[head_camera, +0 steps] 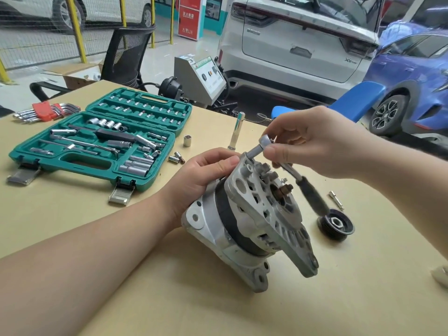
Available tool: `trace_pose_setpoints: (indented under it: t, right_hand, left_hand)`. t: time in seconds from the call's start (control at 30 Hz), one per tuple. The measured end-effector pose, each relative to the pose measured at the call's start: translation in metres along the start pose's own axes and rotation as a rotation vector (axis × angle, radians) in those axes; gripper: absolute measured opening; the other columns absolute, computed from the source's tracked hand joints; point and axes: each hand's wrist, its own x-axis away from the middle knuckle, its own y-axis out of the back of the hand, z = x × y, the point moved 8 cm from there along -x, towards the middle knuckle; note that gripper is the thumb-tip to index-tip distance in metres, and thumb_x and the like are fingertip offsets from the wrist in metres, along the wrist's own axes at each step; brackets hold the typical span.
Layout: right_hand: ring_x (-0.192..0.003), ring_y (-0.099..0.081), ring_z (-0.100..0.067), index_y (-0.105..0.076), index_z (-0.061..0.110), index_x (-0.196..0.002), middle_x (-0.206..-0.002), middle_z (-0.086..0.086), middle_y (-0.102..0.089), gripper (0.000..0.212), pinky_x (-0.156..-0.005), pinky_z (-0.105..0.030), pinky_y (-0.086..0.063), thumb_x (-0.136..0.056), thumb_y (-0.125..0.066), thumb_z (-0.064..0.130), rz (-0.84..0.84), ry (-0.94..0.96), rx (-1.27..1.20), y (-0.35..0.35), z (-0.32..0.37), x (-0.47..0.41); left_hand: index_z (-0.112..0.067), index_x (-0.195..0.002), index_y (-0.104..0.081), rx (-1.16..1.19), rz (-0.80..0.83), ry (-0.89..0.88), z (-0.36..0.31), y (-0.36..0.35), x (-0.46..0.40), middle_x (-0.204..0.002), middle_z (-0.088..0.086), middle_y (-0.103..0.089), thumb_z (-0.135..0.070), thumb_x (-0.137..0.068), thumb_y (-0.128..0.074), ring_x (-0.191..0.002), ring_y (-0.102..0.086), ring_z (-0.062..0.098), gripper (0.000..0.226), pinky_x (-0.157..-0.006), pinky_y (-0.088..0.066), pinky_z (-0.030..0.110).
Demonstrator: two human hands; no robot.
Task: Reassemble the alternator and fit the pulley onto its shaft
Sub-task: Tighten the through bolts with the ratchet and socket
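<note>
The alternator (252, 221) sits tilted on the table (339, 299), its shaft end facing up and toward your right, with the bare shaft (285, 190) showing at the centre of the front housing. Your left hand (206, 175) grips the upper rear edge of the housing, fingers curled over the rim and thumb lying along the top. Just above that rim, your right hand (312, 144) pinches the head of the ratchet (286, 163) between thumb and fingers; its socket extension runs down to a bolt at the housing's top edge, beside your left thumb, and the black handle trails off toward the right. The pulley (336, 224) lies flat on the table just right of the alternator, apart from both hands. Further left, the open green socket case (101, 141) rests on the table, with loose sockets (179, 157) near it and a red hex key set (47, 112) beyond.
</note>
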Motion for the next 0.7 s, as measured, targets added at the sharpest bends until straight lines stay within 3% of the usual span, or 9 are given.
trace_pose_setpoints:
  t: [0.1, 0.23, 0.37, 0.53, 0.63, 0.7]
  right_hand:
    - [-0.061, -0.064, -0.012, -0.076, 0.022, -0.088, -0.073, 0.0, -0.077, 0.031, -0.068, -0.038, -0.055, -0.089, -0.072, 0.053, -0.044, -0.104, -0.05, -0.002, -0.005, -0.003]
    - [-0.058, -0.06, -0.009, -0.077, 0.023, -0.086, -0.074, -0.003, -0.077, 0.035, -0.06, -0.032, -0.049, -0.09, -0.071, 0.058, -0.058, -0.194, -0.059, -0.004, -0.008, -0.003]
    - [-0.058, -0.064, -0.008, -0.071, 0.029, -0.094, -0.07, 0.007, -0.075, 0.026, -0.07, -0.036, -0.055, -0.094, -0.068, 0.054, 0.005, -0.168, -0.04, -0.007, -0.008, 0.003]
    - [-0.065, -0.063, -0.024, -0.061, 0.041, -0.106, -0.082, 0.005, -0.07, 0.012, -0.076, -0.054, -0.058, -0.095, -0.066, 0.045, 0.006, -0.05, 0.01, -0.009, -0.009, 0.011]
    - [-0.075, -0.058, -0.013, -0.06, 0.048, -0.113, -0.089, 0.011, -0.066, 0.02, -0.078, -0.044, -0.055, -0.094, -0.064, 0.046, -0.035, 0.057, 0.151, -0.003, 0.002, 0.01]
    - [-0.085, -0.052, -0.01, -0.063, 0.041, -0.121, -0.095, 0.012, -0.065, 0.026, -0.083, -0.038, -0.049, -0.095, -0.066, 0.04, -0.02, 0.137, 0.251, 0.0, 0.01, 0.007]
  left_hand:
    - [-0.023, -0.087, -0.083, -0.01, 0.015, -0.016, 0.0, 0.0, -0.001, -0.088, 0.005, -0.078, -0.021, -0.093, -0.067, -0.078, -0.077, 0.018, 0.017, -0.068, -0.062, 0.026]
    - [-0.021, -0.089, -0.081, 0.012, 0.038, -0.014, 0.002, 0.001, -0.002, -0.089, 0.006, -0.078, -0.022, -0.093, -0.068, -0.078, -0.077, 0.018, 0.014, -0.069, -0.062, 0.027]
    - [-0.022, -0.088, -0.084, 0.024, 0.053, -0.017, 0.001, 0.001, -0.003, -0.089, 0.004, -0.08, -0.029, -0.083, -0.077, -0.079, -0.078, 0.016, 0.011, -0.069, -0.063, 0.026]
    - [-0.022, -0.084, -0.084, 0.018, 0.023, -0.02, 0.001, 0.003, -0.003, -0.086, 0.002, -0.08, -0.019, -0.092, -0.067, -0.076, -0.078, 0.015, 0.019, -0.067, -0.062, 0.024]
    - [-0.021, -0.084, -0.083, 0.004, 0.039, -0.031, -0.003, -0.001, 0.0, -0.086, 0.003, -0.079, -0.025, -0.086, -0.075, -0.076, -0.078, 0.015, 0.009, -0.068, -0.062, 0.024]
    - [-0.02, -0.084, -0.083, 0.005, 0.041, -0.032, -0.003, -0.002, 0.001, -0.086, 0.004, -0.079, -0.022, -0.086, -0.076, -0.076, -0.078, 0.016, 0.007, -0.067, -0.062, 0.024]
